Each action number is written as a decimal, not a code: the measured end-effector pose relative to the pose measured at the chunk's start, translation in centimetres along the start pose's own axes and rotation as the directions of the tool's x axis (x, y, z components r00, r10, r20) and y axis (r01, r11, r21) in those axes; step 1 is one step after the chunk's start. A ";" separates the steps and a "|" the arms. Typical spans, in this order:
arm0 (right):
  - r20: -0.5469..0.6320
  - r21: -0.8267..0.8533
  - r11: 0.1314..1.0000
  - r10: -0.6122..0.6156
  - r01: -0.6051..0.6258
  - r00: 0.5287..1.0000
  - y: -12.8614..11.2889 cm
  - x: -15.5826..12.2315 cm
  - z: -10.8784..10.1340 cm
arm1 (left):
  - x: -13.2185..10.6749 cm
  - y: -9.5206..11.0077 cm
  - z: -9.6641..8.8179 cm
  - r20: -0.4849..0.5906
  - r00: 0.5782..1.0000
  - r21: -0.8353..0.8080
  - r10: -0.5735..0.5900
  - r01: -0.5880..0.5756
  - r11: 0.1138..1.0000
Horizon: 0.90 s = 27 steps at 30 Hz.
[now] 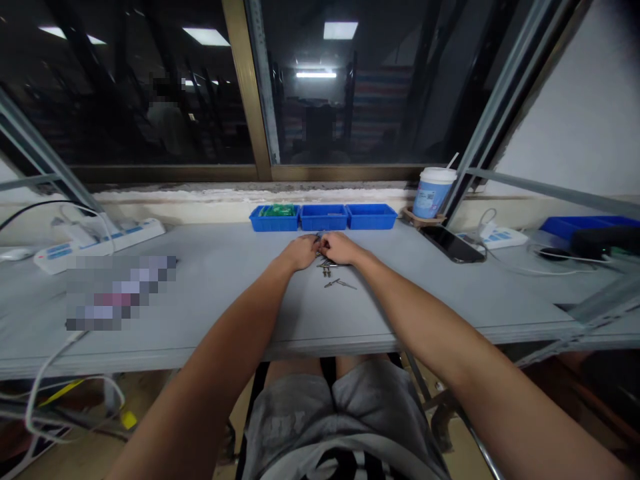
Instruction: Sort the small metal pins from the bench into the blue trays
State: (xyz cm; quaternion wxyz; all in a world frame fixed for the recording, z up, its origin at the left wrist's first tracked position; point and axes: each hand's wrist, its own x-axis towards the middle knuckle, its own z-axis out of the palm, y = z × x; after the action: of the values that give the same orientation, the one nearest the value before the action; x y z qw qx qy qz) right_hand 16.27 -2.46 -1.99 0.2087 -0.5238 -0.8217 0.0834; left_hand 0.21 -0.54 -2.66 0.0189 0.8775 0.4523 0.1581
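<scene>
My left hand [301,252] and my right hand [341,249] meet over the grey table, just in front of a row of blue bins. Fingers of both hands are drawn together in a pinch; anything between the fingertips is too small to make out. Under and beside my right hand lie several thin metal pieces that look like blind rivets [327,272]. Nearer to me, a couple more of these rivet-like pieces [345,284] rest on the tabletop. Right behind my hands stands the middle blue bin [323,221], with a small item barely visible inside.
The left blue bin [274,225] holds green packets; another blue bin [372,221] stands right. A lidded cup [433,193], a phone [453,244] and a power strip [500,238] are on the right. A second power strip [100,245] and a blurred-out object [120,293] lie left.
</scene>
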 end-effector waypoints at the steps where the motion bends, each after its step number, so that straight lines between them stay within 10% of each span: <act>1: 0.002 -0.001 1.000 0.016 -0.016 1.000 0.0 0.0 0.0 | 0.0 0.1 0.0 -0.001 1.000 0.007 0.003 -0.003 1.000; 9: -0.077 -0.064 0.997 0.043 -0.048 0.996 -0.5 0.1 0.0 | 0.0 0.9 -0.8 -0.085 0.995 -0.013 0.050 -0.051 0.999; 18: -0.363 0.435 0.900 0.149 0.026 0.920 0.0 0.6 -0.4 | 0.2 1.4 -2.3 -0.365 0.930 -0.293 -0.044 -0.070 0.954; 27: -0.360 0.646 0.758 0.202 0.087 0.911 0.7 0.9 -0.3 | 0.1 1.2 -2.4 -0.310 0.947 -0.237 -0.083 0.007 0.971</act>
State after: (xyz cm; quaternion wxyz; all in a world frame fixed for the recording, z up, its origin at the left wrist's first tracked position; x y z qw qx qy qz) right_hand 16.68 -1.39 -1.72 0.5410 -0.4498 -0.6622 0.2580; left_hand 0.53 -1.44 -0.18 0.0522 0.8217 0.4477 0.3487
